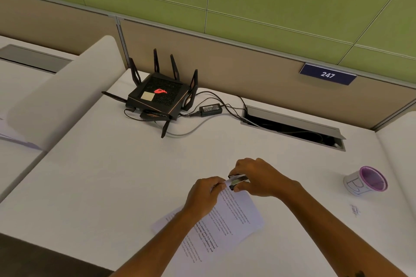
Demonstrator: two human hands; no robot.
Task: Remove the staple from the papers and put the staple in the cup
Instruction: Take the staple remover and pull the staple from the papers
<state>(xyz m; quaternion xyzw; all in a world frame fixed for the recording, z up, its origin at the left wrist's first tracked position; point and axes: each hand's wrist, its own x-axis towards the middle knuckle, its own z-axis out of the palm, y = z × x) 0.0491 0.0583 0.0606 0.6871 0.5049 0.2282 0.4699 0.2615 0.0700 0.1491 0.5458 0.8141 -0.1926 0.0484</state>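
Printed white papers [227, 220] lie on the white desk in front of me, their far corner lifted. My left hand [204, 193] pinches that corner between thumb and fingers. My right hand [256, 177] is closed on a small black and silver staple remover [238, 180], whose jaws meet the paper corner right beside my left fingertips. The staple itself is too small to make out. A white cup [364, 181] with a purple rim and inside stands upright at the right, well away from both hands.
A black router [157, 98] with antennas, its power brick [210, 109] and cables sit at the back of the desk. An open cable tray [292, 128] lies back right. A small paper scrap [355, 210] lies near the cup. A padded divider [67, 96] borders the left.
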